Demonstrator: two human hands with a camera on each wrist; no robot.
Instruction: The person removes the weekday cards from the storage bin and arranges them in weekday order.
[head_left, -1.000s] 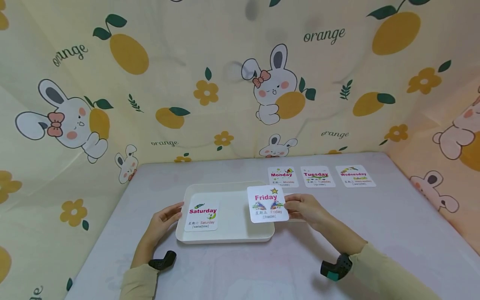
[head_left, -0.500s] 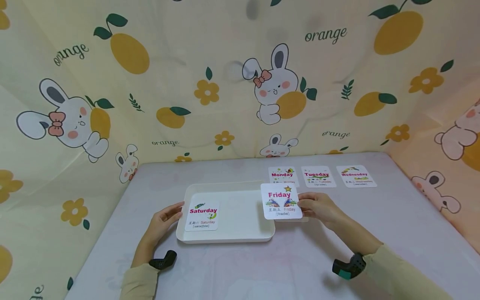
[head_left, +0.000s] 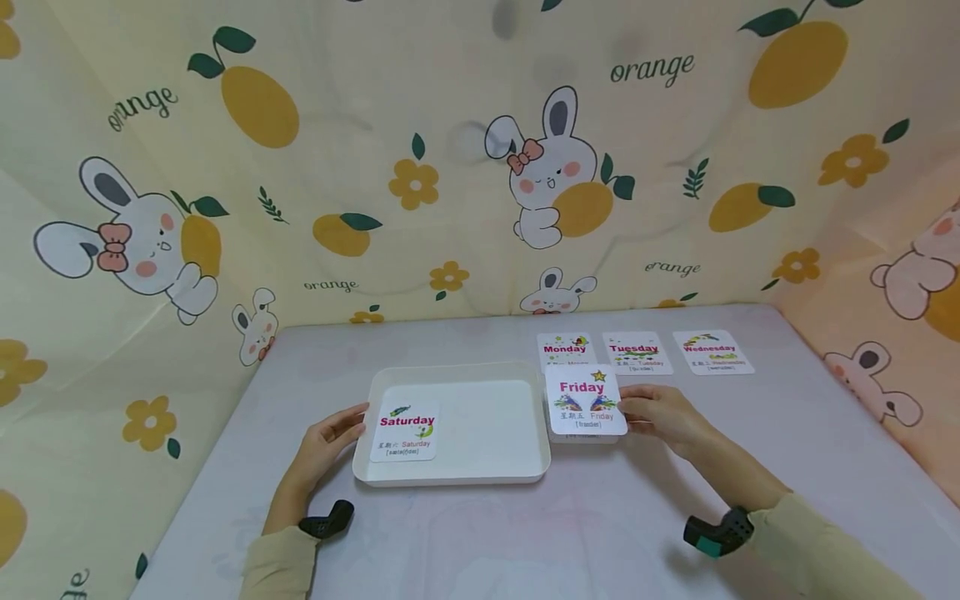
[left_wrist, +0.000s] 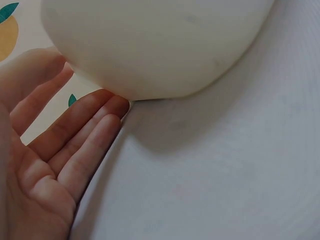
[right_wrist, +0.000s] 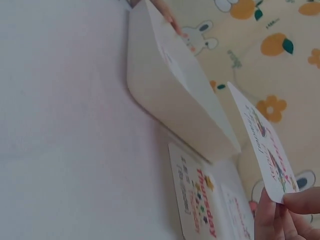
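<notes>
Friday card [head_left: 586, 402] was pinched by right hand [head_left: 663, 417], tray [head_left: 487, 425] touched by left hand [head_left: 327, 442]. Thursday card [right_wrist: 192, 197] was legible only at right wrist.

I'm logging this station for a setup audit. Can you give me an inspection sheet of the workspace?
Surface: pale table with faint pinkish tints.
Job's things: Saturday card in the white tray; Thursday card on the table beside the tray; Friday card held up; Monday card, Tuesday card and Wednesday card in a row on the table.
Clutter: nothing seen.
Hands: left hand touches the tray's edge; right hand pinches the Friday card.
Cables: nothing seen.
Surroundings: backdrop printed with rabbits, flowers and fruit.
</notes>
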